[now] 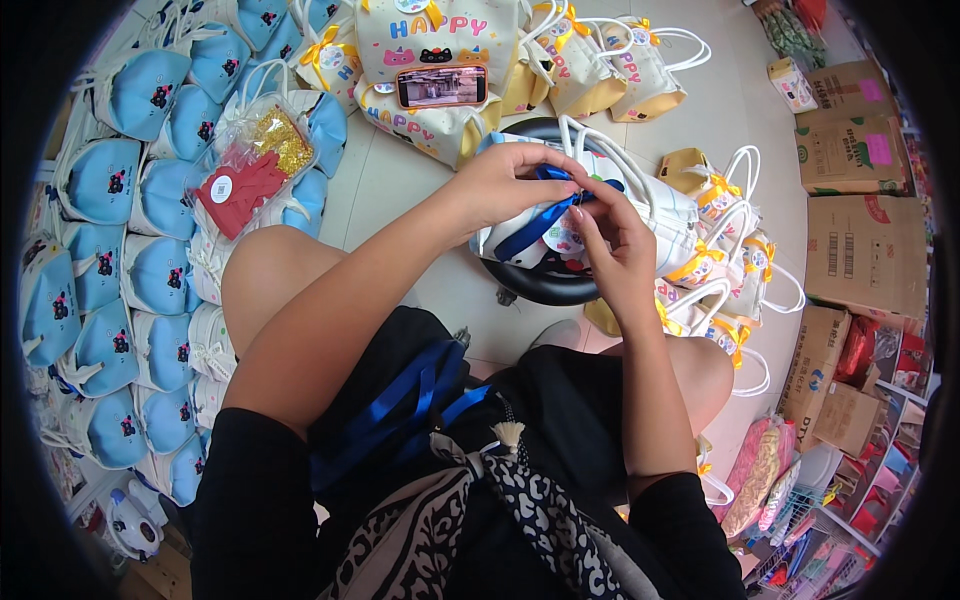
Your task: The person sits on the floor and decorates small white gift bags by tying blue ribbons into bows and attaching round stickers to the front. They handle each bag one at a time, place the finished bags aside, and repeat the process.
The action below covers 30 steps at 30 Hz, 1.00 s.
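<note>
A white gift bag (672, 197) with white rope handles lies on a round black stool (552, 284) in front of me. Both my hands meet over the bag's near side. My left hand (513, 186) has its fingers closed on a dark blue ribbon (537, 229), whose loose end hangs down over the bag. Thumb and fingers of my right hand (614, 222) pinch at the same spot, where the ribbon gathers. Below the fingers sits a round white tag (564, 238), partly covered. More blue ribbons (400, 395) lie across my lap.
Rows of light blue bags (105, 180) fill the left, with a clear packet of red and gold filling (250, 180) on them. A phone (442, 87) leans on cream bags (437, 35) ahead. Bags with yellow bows (722, 205) stand right, before cardboard boxes (865, 250).
</note>
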Each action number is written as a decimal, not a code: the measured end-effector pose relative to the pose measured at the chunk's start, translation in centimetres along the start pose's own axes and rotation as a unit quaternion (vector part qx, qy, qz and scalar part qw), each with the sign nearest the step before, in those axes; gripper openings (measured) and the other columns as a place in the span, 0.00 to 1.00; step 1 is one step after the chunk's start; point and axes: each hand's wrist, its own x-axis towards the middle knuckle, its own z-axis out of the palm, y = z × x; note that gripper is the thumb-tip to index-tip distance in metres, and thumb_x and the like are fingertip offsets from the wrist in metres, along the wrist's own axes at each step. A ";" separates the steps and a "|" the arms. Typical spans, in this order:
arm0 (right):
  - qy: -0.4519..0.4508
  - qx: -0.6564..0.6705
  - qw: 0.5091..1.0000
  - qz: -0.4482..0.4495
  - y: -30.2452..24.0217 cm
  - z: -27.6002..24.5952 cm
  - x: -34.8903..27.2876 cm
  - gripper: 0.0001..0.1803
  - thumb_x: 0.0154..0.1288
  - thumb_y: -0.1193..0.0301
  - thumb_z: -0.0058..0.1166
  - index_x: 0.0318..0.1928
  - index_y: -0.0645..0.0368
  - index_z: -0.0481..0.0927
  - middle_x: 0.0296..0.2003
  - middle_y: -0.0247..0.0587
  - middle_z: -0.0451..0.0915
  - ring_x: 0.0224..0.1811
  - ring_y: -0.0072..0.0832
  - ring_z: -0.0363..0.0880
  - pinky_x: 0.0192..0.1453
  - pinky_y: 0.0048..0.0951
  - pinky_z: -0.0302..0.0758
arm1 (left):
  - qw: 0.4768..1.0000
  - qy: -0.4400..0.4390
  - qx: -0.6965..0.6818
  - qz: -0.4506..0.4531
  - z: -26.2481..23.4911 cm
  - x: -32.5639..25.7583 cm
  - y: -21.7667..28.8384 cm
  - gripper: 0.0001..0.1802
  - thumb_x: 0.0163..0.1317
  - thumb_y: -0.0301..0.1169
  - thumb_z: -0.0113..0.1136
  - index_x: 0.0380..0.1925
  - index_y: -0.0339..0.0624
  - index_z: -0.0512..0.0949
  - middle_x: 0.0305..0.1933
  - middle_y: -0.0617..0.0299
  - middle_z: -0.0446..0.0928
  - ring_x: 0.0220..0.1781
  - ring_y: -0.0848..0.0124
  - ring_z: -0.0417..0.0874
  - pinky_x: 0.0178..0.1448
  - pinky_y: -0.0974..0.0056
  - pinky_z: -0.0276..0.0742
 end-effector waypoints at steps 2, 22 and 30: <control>0.004 -0.007 1.000 -0.012 0.0 0.1 0.0 0.20 0.71 0.79 0.57 0.63 0.58 0.78 0.35 0.35 0.84 0.40 0.16 0.82 0.46 0.20 0.79 | 1.000 0.000 -0.001 0.009 0.0 0.0 -0.1 0.16 0.67 0.32 0.66 0.53 0.41 0.83 0.51 0.62 0.83 0.52 0.75 0.82 0.58 0.67 0.78; 0.114 -0.096 0.989 0.027 -0.6 -1.2 0.1 0.22 0.75 0.71 0.57 0.67 0.54 0.75 0.21 0.25 0.73 0.23 0.11 0.70 0.29 0.16 0.66 | 0.939 0.111 0.270 0.184 0.0 0.1 -0.9 0.13 0.67 0.34 0.64 0.47 0.41 0.84 0.45 0.65 0.84 0.47 0.73 0.78 0.57 0.65 0.74; 0.110 -0.073 0.991 0.020 -0.4 -1.0 0.0 0.21 0.74 0.71 0.58 0.65 0.55 0.76 0.19 0.28 0.74 0.22 0.12 0.71 0.28 0.18 0.66 | 0.950 0.129 0.208 0.196 0.3 -0.3 -0.3 0.11 0.67 0.33 0.64 0.46 0.41 0.83 0.44 0.65 0.84 0.46 0.73 0.79 0.57 0.65 0.74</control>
